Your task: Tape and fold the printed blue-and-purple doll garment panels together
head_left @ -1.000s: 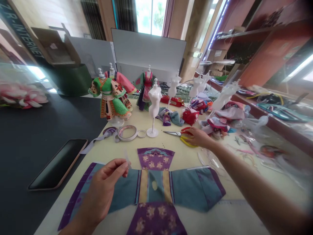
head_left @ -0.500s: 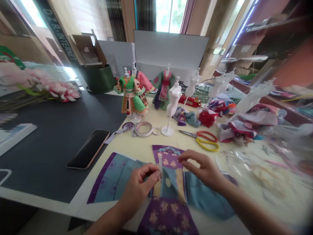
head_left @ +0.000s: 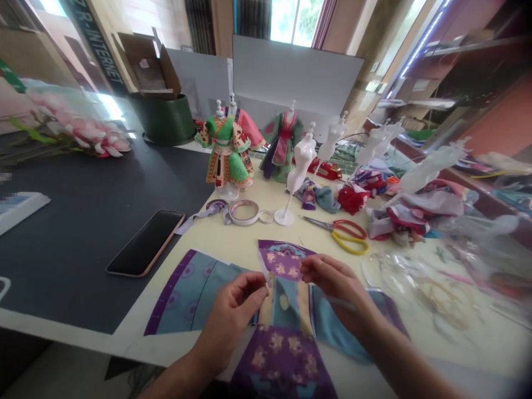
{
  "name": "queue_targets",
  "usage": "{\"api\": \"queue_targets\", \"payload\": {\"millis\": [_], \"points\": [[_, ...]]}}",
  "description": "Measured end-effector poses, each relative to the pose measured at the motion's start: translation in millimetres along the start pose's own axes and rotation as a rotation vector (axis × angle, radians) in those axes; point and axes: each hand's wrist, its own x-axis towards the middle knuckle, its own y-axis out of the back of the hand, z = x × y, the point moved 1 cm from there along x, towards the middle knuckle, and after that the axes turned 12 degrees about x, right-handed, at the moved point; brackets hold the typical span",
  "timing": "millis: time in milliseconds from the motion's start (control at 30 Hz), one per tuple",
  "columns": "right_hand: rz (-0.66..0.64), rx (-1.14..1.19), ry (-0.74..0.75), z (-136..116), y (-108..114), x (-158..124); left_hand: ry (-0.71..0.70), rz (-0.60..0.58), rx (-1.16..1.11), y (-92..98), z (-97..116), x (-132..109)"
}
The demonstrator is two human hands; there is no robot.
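Note:
A small garment of blue-green cloth with purple flowered panels lies spread on the cream table. Over its left part is my left hand, thumb and forefinger pinched on a thin pale strip that points up. My right hand is above the right part, its fingers bent together near the upper purple panel; whether they hold anything is too small to tell. Scissors with red and yellow handles rest behind my right hand. A tape roll lies behind the garment.
White mannequin stands near the middle, with dressed ones behind. Crumpled cloth pieces and clear plastic lie at right. A phone rests on the dark mat at left.
The pale strip in my left hand has tilted to the left. My right hand's fingers have drawn closer together. The camera view has shifted slightly.

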Motion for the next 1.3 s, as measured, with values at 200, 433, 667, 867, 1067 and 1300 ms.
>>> {"api": "queue_targets", "payload": {"millis": [200, 433, 667, 867, 1067, 1300], "points": [[0.041, 0.188, -0.022, 4, -10, -8, -0.223, 0.04, 0.24, -23.1, 6, -10], [0.135, 0.25, 0.029, 4, -7, -11, -0.296, 0.068, 0.235, -50.0, 3, -15], [0.302, 0.184, 0.153, 12, -10, -5, -0.246, 0.094, 0.276, -83.7, 1, -14], [0.339, 0.042, 0.269, 14, -12, -9, -0.192, 0.144, 0.216, -90.4, 6, -11], [0.328, -0.035, 0.297, 17, -10, -13, -0.152, 0.119, 0.217, -85.9, 1, -12], [0.347, -0.053, 0.332, 20, -8, -10, -0.196, 0.152, 0.281, -86.4, 0, -12]]}}
